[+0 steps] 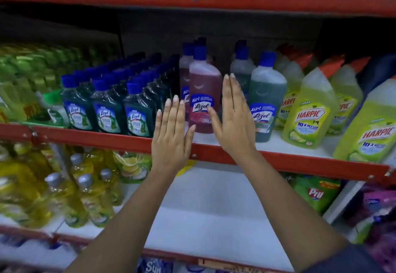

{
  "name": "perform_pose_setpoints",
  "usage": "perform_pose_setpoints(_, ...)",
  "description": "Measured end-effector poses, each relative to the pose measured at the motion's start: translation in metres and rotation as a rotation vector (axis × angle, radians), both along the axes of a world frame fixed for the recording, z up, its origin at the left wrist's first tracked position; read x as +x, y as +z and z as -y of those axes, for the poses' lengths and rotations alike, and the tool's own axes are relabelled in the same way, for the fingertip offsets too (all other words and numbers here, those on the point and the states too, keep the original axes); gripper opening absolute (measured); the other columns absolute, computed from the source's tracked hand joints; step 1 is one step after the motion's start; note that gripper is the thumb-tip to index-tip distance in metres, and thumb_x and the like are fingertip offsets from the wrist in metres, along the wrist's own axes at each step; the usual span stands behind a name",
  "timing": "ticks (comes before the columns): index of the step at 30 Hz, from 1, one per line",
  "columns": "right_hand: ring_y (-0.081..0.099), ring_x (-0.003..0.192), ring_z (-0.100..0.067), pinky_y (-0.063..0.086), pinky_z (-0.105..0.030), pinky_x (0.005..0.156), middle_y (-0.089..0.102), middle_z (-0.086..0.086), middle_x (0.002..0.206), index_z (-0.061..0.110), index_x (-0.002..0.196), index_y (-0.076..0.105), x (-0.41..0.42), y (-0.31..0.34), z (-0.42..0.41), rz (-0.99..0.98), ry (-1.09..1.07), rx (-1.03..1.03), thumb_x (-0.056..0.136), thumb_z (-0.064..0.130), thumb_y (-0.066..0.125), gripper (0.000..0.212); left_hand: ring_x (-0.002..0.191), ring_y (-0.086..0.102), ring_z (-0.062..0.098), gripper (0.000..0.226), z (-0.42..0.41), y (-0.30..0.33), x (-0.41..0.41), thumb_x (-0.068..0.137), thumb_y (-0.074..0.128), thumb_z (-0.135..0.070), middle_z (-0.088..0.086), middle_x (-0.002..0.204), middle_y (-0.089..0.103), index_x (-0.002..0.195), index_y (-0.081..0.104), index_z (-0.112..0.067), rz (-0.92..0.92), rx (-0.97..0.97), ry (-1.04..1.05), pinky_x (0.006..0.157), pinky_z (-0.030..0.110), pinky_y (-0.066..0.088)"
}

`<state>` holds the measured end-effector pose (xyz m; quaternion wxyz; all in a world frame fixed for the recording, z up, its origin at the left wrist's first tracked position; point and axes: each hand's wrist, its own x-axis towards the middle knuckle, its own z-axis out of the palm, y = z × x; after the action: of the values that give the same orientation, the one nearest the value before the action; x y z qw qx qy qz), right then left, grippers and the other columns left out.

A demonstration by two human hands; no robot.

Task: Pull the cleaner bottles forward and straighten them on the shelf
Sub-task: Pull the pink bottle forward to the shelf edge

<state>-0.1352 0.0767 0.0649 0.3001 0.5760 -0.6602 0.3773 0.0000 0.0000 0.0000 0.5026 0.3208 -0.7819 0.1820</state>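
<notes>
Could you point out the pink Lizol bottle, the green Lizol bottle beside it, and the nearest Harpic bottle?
Pink Lizol bottle point(203, 79): head view, upper body.
Green Lizol bottle point(267, 88): head view, shoulder.
Nearest Harpic bottle point(370, 131): head view, label.

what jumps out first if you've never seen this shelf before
Two open hands, the left hand and right hand, flank a pink Lizol bottle at mid-shelf, above the red shelf edge. To its left stand rows of dark green Lizol bottles; to the right, yellow-green Harpic bottles lean at angles.
</notes>
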Motion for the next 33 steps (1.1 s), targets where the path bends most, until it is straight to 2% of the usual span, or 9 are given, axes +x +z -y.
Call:
perform_pose_setpoints(4, 0.03, 0.146, -0.029, 0.04, -0.041, 0.111, 0.024, -0.016, 0.161, 0.005, 0.154, 0.013, -0.004, 0.008, 0.016, 0.155, 0.107, 0.087, 0.097, 0.036, 0.051, 0.075, 0.147, 0.026, 0.028, 0.057, 0.009, -0.029, 0.015, 0.104, 0.032, -0.034, 0.018, 0.156, 0.033, 0.148, 0.033, 0.002, 0.033, 0.035, 0.039, 0.123, 0.043, 0.016)
perform_pose_setpoints(7, 0.036, 0.142, -0.029, 0.036, -0.041, 0.114, 0.032, -0.016, 0.156, 0.008, 0.153, 0.017, -0.016, 0.01, 0.036, 0.434, 0.247, 0.148, 0.09, 0.043, 0.062, 0.085, 0.145, 0.032, 0.029, 0.057, 0.017, -0.045, 0.023, 0.105, 0.03, -0.037, 0.017, 0.152, 0.041, 0.145, 0.04, 0.002, 0.081, 0.049, 0.052, 0.123, 0.043, 0.016)
perform_pose_setpoints(9, 0.046, 0.134, -0.026, 0.042, -0.047, 0.111, 0.043, -0.012, 0.147, 0.011, 0.149, 0.024, -0.023, 0.014, 0.045, 0.665, 0.379, 0.138, 0.082, 0.05, 0.068, 0.09, 0.142, 0.035, 0.028, 0.059, 0.023, -0.053, 0.027, 0.105, 0.029, -0.041, 0.016, 0.147, 0.048, 0.142, 0.044, 0.002, 0.105, 0.027, 0.084, 0.123, 0.042, 0.015)
perform_pose_setpoints(12, 0.059, 0.115, -0.019, 0.054, -0.04, 0.097, 0.055, -0.002, 0.128, 0.01, 0.141, 0.034, -0.03, 0.015, 0.052, 0.932, 0.51, 0.175, 0.085, 0.029, 0.072, 0.071, 0.14, 0.036, 0.028, 0.059, 0.031, -0.06, 0.029, 0.105, 0.028, -0.042, 0.017, 0.144, 0.051, 0.141, 0.044, 0.001, 0.116, 0.0, 0.095, 0.124, 0.039, 0.011)
perform_pose_setpoints(14, 0.065, 0.111, -0.024, 0.057, -0.041, 0.091, 0.061, -0.008, 0.127, 0.009, 0.135, 0.043, -0.035, 0.013, 0.056, 1.025, 0.555, 0.197, 0.086, 0.024, 0.071, 0.059, 0.138, 0.037, 0.029, 0.057, 0.036, -0.063, 0.028, 0.105, 0.028, -0.041, 0.018, 0.14, 0.054, 0.141, 0.043, 0.0, 0.106, -0.042, 0.11, 0.124, 0.038, 0.01)
perform_pose_setpoints(17, 0.068, 0.105, -0.022, 0.06, -0.031, 0.082, 0.064, -0.014, 0.126, 0.007, 0.131, 0.049, -0.041, 0.009, 0.062, 1.111, 0.584, 0.211, 0.088, 0.023, 0.069, 0.05, 0.13, 0.043, 0.03, 0.051, 0.044, -0.067, 0.023, 0.104, 0.027, -0.038, 0.018, 0.129, 0.062, 0.134, 0.046, -0.002, 0.056, -0.137, 0.137, 0.122, 0.039, 0.013)
perform_pose_setpoints(21, 0.07, 0.101, -0.017, 0.057, -0.02, 0.07, 0.068, -0.011, 0.123, 0.009, 0.13, 0.053, -0.046, 0.007, 0.064, 1.154, 0.619, 0.278, 0.088, 0.027, 0.068, 0.048, 0.124, 0.046, 0.031, 0.047, 0.048, -0.069, 0.019, 0.103, 0.026, -0.037, 0.012, 0.126, 0.051, 0.127, 0.049, -0.004, 0.017, -0.187, 0.139, 0.121, 0.039, 0.016)
perform_pose_setpoints(30, 0.07, 0.107, -0.021, 0.058, -0.035, 0.089, 0.07, -0.01, 0.122, 0.011, 0.128, 0.055, -0.041, 0.005, 0.054, 1.138, 0.679, 0.306, 0.089, 0.027, 0.067, 0.044, 0.122, 0.047, 0.032, 0.046, 0.05, -0.07, 0.018, 0.103, 0.027, -0.036, 0.012, 0.124, 0.051, 0.125, 0.05, -0.004, 0.014, -0.193, 0.145, 0.121, 0.039, 0.015)
perform_pose_setpoints(33, 0.07, 0.106, -0.02, 0.058, -0.032, 0.088, 0.07, -0.01, 0.121, 0.008, 0.126, 0.056, -0.034, 0.002, 0.045, 1.116, 0.702, 0.278, 0.091, 0.022, 0.065, 0.039, 0.123, 0.047, 0.032, 0.045, 0.048, -0.07, 0.018, 0.103, 0.028, -0.036, 0.013, 0.123, 0.054, 0.125, 0.05, -0.004, 0.027, -0.178, 0.148, 0.121, 0.04, 0.016)
